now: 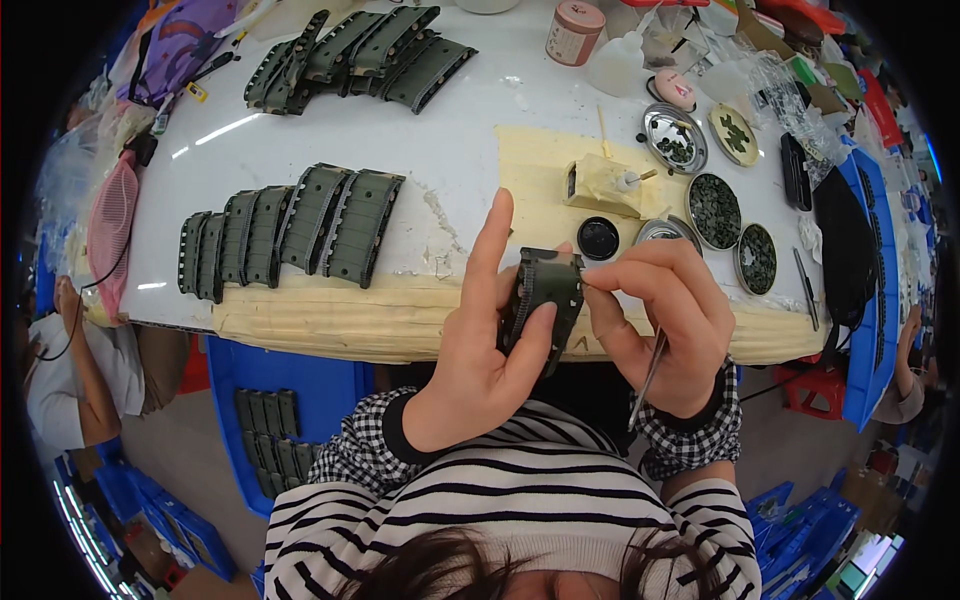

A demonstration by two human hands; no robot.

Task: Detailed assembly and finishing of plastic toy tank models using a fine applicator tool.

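My left hand (465,360) is closed round a dark green, curved plastic part (549,290) with toothed edges, its index finger pointing up and away. The part is held upright over the table's padded front edge. My right hand (670,315) is closed, with thumb and index fingertip touching the part's right edge. Whatever is between those fingertips is too small to make out. A slim metal tool (648,380) is tucked in the same hand and points down toward my sleeve. Left of my hands, several similar green parts (335,225) stand in a row.
More green parts (360,55) are piled at the back left. Round tins of small dark pieces (714,210), a taped yellow block (605,188) and a black round lid (598,238) lie to the right. A blue bin (235,375) with parts stands below the table's left side.
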